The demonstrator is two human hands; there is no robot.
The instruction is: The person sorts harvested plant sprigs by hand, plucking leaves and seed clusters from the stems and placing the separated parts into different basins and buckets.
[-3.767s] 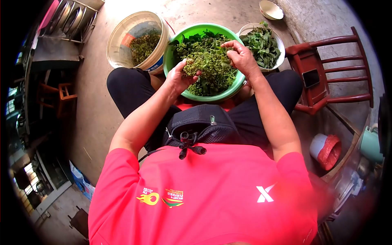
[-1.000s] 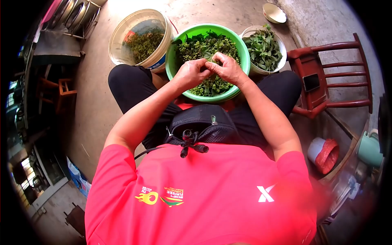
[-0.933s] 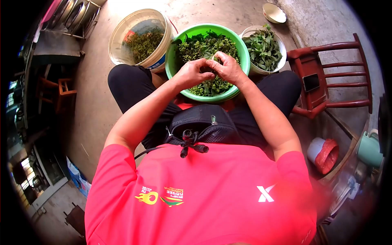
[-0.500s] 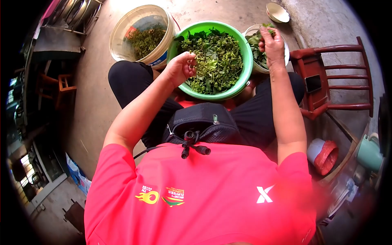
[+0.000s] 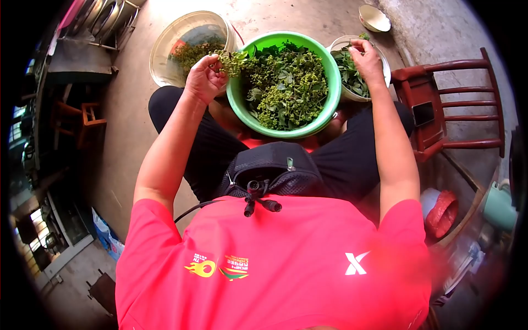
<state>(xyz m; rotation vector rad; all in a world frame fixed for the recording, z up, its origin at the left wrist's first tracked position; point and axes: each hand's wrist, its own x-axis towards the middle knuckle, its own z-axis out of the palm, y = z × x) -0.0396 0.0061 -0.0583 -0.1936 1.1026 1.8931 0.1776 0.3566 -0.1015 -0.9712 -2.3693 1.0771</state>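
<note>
My left hand (image 5: 204,80) pinches a sprig of green berries (image 5: 233,62), held over the gap between the cream bucket (image 5: 164,43) and the green basin (image 5: 335,91). Leafy sprigs with clusters of small green berries (image 5: 291,82) heap the basin, which stands between my knees. Over the white bucket (image 5: 386,69) on the right is my right hand (image 5: 368,63), its fingers loosely bent and nothing plain in them. Loose green leaves (image 5: 352,77) lie in that bucket, just under the fingers. More berry clusters (image 5: 195,54) lie inside the cream bucket.
A reddish wooden chair (image 5: 415,91) with a dark phone-like object (image 5: 423,113) on its seat stands at the right. A pale bowl (image 5: 374,18) sits on the floor beyond the white bucket. At the left are a small wooden stool (image 5: 92,118) and a rack of pans (image 5: 104,19).
My left hand has moved left from above the basin and now holds a berry sprig. The leaves in my right hand have been let go over the white bucket.
</note>
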